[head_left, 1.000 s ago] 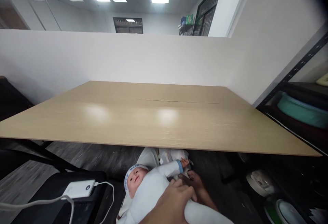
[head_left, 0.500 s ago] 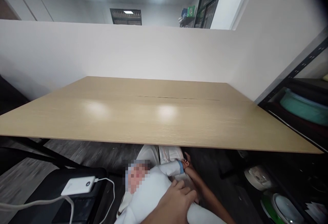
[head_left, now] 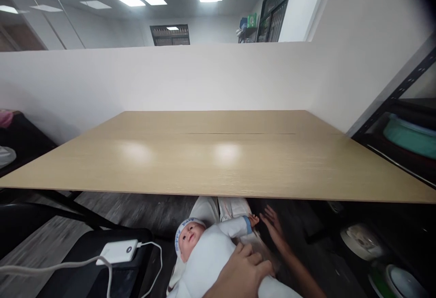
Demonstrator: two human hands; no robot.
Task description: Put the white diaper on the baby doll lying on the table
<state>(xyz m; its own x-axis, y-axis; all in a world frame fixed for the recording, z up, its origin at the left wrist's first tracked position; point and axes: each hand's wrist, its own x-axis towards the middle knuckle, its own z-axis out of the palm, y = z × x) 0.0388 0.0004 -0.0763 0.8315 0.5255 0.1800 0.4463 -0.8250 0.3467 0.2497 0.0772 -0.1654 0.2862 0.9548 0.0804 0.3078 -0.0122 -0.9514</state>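
Observation:
A baby doll (head_left: 214, 248) in white clothes with blue cuffs and a lettered white cap lies face up across my lap, under the table's front edge. My left hand (head_left: 247, 264) lies over the doll's lower body, fingers curled against it and holding it. Just right of the doll's small hand (head_left: 254, 220), my right hand (head_left: 274, 227) is held with its fingers spread, and nothing shows in it. The doll's lower legs run out of the picture at the bottom.
A wooden table (head_left: 218, 171) spans the view before a white partition wall (head_left: 218, 75). On a black chair (head_left: 91, 248) at the left lies a white power bank (head_left: 117, 251) with a cable. At the right stands a dark shelf with a teal item (head_left: 410, 136) and white-green items below.
My right hand has moved off the doll's hand and outward to the right, its fingers opening. My left hand stays on the doll. The camera view has shifted slightly.

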